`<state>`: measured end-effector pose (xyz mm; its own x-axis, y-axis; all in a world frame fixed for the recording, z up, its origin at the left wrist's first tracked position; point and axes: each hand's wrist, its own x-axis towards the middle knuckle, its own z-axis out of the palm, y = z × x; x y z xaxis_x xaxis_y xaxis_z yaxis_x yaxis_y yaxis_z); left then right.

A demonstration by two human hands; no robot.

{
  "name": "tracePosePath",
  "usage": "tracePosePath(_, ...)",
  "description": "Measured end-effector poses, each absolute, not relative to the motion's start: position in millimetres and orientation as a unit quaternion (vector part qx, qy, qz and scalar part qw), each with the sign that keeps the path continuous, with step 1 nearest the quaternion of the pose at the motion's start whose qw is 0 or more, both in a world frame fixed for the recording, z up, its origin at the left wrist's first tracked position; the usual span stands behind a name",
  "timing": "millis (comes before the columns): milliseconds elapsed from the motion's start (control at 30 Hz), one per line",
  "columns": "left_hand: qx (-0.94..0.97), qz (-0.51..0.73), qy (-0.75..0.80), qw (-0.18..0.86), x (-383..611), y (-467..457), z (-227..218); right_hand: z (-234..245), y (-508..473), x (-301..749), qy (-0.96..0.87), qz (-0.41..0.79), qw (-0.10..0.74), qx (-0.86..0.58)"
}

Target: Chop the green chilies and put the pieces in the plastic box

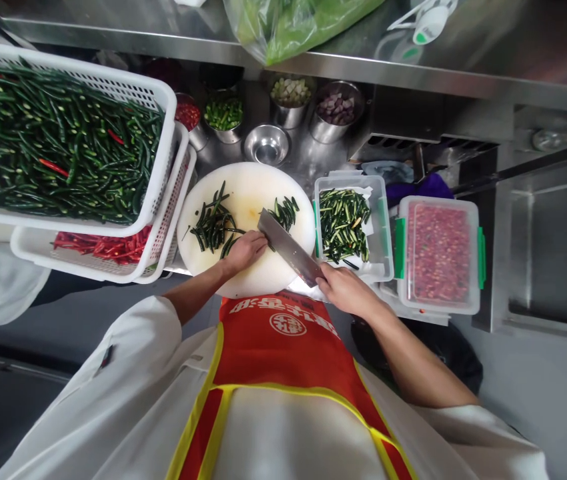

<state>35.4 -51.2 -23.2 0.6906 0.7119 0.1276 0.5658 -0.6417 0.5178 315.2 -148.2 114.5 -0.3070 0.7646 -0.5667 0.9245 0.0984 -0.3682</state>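
On the round white cutting board (pixel 258 283) my left hand (pixel 247 251) lies with curled fingers close to the blade; whatever is under the fingertips is hidden. My right hand (pixel 342 287) grips the handle of a cleaver (pixel 291 252), its blade slanting across the board's right half. Dark green chilies (pixel 209 225) are heaped on the board's left side, just beyond my left hand. Past the blade, at the board's right, sits a small pile of cut green chili pieces (pixel 286 212). To the right, a clear plastic box (pixel 386 233) holds more cut green chilies (pixel 339 223).
A white basket (pixel 166 120) of green chilies rests over another white basket (pixel 176 200) with red chilies at left. Metal cups of chopped vegetables and a metal bowl (pixel 266 145) stand behind the board. A lidded box (pixel 438 253) sits right, below a steel shelf (pixel 163 37).
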Motion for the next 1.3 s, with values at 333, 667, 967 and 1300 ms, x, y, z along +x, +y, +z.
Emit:
tracePosePath(333, 0.892, 0.170, 0.358, 0.218, 40, -49, -30, 90, -131, 286, 0.742, -0.323, 0.125, 0.574)
tracePosePath(667, 0.887, 0.179, 0.367, 0.215, 37, -53, -37, 103, -130, 306, 0.736, -0.347, 0.119, 0.569)
tracePosePath(967, 0.884, 0.177, 0.370, 0.225, 41, -52, -33, 73, -110, 267, 0.719, -0.338, 0.090, 0.600)
tracePosePath(1300, 0.859, 0.047, 0.495, 0.124, -4, -29, 8, 77, -138, 285, 0.683, -0.356, 0.040, 0.636)
